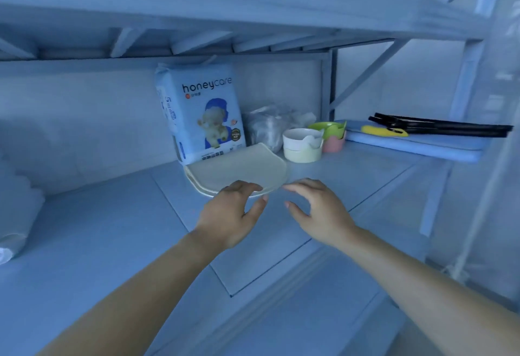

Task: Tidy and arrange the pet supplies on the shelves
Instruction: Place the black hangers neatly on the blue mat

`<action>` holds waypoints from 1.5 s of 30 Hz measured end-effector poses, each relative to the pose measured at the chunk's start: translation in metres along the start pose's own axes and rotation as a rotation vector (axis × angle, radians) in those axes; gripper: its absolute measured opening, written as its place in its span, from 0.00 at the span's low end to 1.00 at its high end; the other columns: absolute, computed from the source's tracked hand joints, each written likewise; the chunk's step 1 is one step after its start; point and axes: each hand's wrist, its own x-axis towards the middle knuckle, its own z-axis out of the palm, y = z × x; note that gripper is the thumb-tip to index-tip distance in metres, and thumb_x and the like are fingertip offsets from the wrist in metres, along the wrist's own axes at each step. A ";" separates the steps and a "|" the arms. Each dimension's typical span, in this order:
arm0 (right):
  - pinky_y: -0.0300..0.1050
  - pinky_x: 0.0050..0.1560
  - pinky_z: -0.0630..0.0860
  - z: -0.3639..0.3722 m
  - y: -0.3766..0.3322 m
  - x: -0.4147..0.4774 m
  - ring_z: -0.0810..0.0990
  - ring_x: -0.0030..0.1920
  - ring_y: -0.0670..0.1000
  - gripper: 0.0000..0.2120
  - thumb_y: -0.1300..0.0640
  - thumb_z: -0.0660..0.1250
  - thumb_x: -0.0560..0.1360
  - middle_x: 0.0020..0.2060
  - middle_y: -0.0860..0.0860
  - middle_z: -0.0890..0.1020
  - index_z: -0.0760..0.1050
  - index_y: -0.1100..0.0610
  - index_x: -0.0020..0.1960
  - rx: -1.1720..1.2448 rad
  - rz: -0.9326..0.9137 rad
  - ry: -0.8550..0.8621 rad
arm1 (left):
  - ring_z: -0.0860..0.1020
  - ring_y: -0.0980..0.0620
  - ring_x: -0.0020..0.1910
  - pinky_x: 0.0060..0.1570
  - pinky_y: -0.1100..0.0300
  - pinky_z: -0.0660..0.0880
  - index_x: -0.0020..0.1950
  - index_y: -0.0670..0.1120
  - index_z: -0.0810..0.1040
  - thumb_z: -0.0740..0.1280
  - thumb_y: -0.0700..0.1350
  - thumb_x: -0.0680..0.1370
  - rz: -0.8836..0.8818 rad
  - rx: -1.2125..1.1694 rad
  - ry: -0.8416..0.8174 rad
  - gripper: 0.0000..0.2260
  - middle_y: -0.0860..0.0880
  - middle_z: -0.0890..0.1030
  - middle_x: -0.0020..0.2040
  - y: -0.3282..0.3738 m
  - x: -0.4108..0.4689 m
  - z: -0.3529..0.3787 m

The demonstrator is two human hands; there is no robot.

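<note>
Under left fingertips, mat (239, 170): pale, flat on shelf (112, 229), near rim at both hands.
Left hand (233, 215): fingers loosely curved, tips on mat rim, thumb clear; grips nothing.
Right hand (320, 209): fingers spread, holds nothing, forefinger just beside mat rim.
Pack (202, 111): upright beyond mat, at its far edge.
Bowls (302, 144): white on cream, stacked, beyond right hand, near mat.

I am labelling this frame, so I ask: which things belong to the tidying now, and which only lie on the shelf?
In the job: flat pale mats; left hand and right hand, both open at their near edge.
Lying about: honeycare pack, clear bag, stacked bowls, blue pad with black straps, white roll.
</note>
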 end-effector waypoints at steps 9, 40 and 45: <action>0.33 0.58 0.64 -0.117 0.129 -0.046 0.72 0.61 0.48 0.16 0.54 0.67 0.75 0.57 0.48 0.77 0.75 0.53 0.63 -0.134 0.119 0.058 | 0.75 0.56 0.53 0.47 0.61 0.68 0.64 0.58 0.71 0.55 0.60 0.78 0.189 -0.058 -0.072 0.17 0.58 0.75 0.60 0.142 0.087 0.095; 0.39 0.59 0.69 -0.230 0.480 0.106 0.74 0.60 0.49 0.16 0.57 0.67 0.75 0.57 0.49 0.79 0.74 0.55 0.63 -0.183 0.203 0.114 | 0.74 0.55 0.58 0.54 0.55 0.74 0.59 0.56 0.75 0.66 0.52 0.75 0.230 -0.169 -0.007 0.13 0.57 0.75 0.57 0.256 0.447 0.286; 0.43 0.60 0.70 -0.231 0.512 0.133 0.73 0.60 0.50 0.17 0.53 0.66 0.76 0.58 0.50 0.78 0.73 0.54 0.64 -0.231 0.167 0.067 | 0.72 0.54 0.61 0.55 0.55 0.73 0.60 0.55 0.75 0.65 0.52 0.76 0.189 -0.074 -0.040 0.14 0.55 0.74 0.61 0.247 0.466 0.305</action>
